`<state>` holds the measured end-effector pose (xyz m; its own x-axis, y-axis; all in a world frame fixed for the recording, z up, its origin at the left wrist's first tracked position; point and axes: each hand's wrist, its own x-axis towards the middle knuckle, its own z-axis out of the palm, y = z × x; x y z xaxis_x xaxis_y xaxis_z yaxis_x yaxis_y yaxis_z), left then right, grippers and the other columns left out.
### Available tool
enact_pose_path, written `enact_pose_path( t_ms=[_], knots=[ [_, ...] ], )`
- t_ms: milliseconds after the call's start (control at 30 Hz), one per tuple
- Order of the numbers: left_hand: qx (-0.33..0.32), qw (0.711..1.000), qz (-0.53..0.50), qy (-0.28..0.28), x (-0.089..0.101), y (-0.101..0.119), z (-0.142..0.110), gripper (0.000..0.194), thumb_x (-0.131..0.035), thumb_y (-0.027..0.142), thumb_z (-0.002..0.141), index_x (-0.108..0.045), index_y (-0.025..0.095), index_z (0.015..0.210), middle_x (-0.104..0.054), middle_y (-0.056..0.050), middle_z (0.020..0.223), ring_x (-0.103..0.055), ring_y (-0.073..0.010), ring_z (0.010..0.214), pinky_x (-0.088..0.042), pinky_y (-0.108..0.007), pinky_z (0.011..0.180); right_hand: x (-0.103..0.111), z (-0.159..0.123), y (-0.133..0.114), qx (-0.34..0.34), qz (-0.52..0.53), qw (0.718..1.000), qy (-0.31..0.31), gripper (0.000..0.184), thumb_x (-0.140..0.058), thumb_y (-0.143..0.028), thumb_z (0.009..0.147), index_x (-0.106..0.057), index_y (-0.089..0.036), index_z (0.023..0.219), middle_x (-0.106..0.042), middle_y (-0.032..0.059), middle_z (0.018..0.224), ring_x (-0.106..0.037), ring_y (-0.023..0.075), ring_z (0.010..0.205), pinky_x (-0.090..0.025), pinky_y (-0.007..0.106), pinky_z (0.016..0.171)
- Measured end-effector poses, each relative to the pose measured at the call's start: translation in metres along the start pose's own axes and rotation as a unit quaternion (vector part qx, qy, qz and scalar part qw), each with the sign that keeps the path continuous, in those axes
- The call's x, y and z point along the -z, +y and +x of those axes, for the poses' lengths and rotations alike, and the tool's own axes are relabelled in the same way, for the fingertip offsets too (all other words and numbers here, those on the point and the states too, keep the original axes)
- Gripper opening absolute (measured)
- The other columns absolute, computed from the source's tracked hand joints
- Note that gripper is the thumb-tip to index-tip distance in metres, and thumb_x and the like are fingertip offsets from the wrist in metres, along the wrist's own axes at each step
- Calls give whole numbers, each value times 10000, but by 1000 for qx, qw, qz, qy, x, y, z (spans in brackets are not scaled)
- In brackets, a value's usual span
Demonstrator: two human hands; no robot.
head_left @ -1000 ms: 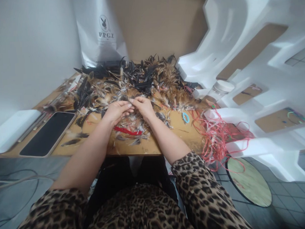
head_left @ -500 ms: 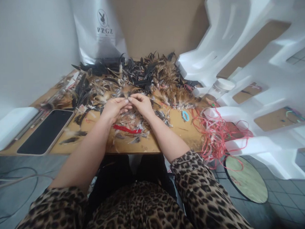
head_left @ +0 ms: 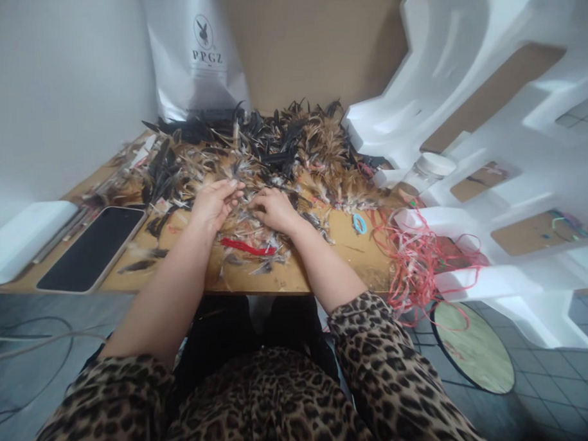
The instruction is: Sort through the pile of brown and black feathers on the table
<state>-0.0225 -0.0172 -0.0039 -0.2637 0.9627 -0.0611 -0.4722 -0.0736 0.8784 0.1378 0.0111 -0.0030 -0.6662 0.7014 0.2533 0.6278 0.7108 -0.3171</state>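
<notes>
My left hand [head_left: 212, 207] is closed in a pinch, thumb against index finger, with a small brownish feather [head_left: 239, 166] showing just above the fingertips. A short gap separates it from my right hand [head_left: 275, 209], whose fingers curl down over the feather scraps; what they hold, if anything, is hidden. Beyond both hands spreads a heap of brown feathers [head_left: 327, 136] and black feathers [head_left: 281, 140]. Nearer the table's front edge lies a bundle of red strands [head_left: 247, 247] among loose feather bits.
A phone [head_left: 92, 250] and a white box [head_left: 29, 239] lie at the left. To the right are a blue ring [head_left: 358, 223], tangled pink string [head_left: 415, 261], a lidded jar [head_left: 430, 171] and white foam packing [head_left: 463, 79]. A silver bag [head_left: 197, 76] stands behind.
My hands, which met at the fingertips, have moved apart. The right hand has dropped lower toward the scraps, while the left has risen slightly. The view has shifted a little.
</notes>
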Motion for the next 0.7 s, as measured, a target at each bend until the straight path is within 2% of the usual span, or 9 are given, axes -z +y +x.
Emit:
enact_pose_path(
  t_ms=[100, 333, 433, 567, 700],
  knots=[
    [5, 1000, -2, -10, 0, 1, -1, 94, -699, 150, 679, -632, 98, 721, -682, -54, 751, -597, -56, 548, -415, -114, 434, 0, 0, -3, 3, -26, 1000, 8, 195, -521, -239, 823, -693, -228, 913, -594, 71, 1059, -461, 234, 1031, -336, 398, 880],
    [35, 998, -47, -23, 2, 4, 2, 39, -657, 102, 721, -618, 105, 721, -679, -53, 750, -595, -56, 538, -427, -111, 423, 16, -1, 5, -7, -43, 983, 176, 244, -450, -274, 880, -662, -224, 990, -546, 86, 1126, -437, 223, 1059, -328, 381, 893],
    [65, 995, -62, -40, 3, 4, 2, 22, -631, 85, 740, -621, 104, 740, -682, -58, 762, -602, -59, 541, -442, -114, 438, 20, -1, 9, -10, -50, 973, 224, 258, -433, -297, 890, -661, -226, 989, -540, 89, 1127, -436, 222, 1070, -331, 375, 901],
    [94, 992, -66, -60, 2, 6, -2, 37, -618, 64, 737, -625, 101, 733, -687, -58, 757, -594, -51, 526, -436, -110, 436, 21, -1, 10, -11, -61, 966, 251, 255, -429, -293, 889, -657, -228, 983, -536, 96, 1120, -439, 225, 1072, -336, 381, 901],
    [61, 994, -21, -83, -2, 7, -7, 38, -667, 87, 688, -639, 98, 711, -696, -55, 774, -578, -42, 515, -418, -110, 433, 21, -2, 10, -4, -64, 965, 255, 247, -431, -283, 886, -653, -229, 979, -541, 95, 1112, -437, 225, 1068, -333, 386, 902]
  ],
)
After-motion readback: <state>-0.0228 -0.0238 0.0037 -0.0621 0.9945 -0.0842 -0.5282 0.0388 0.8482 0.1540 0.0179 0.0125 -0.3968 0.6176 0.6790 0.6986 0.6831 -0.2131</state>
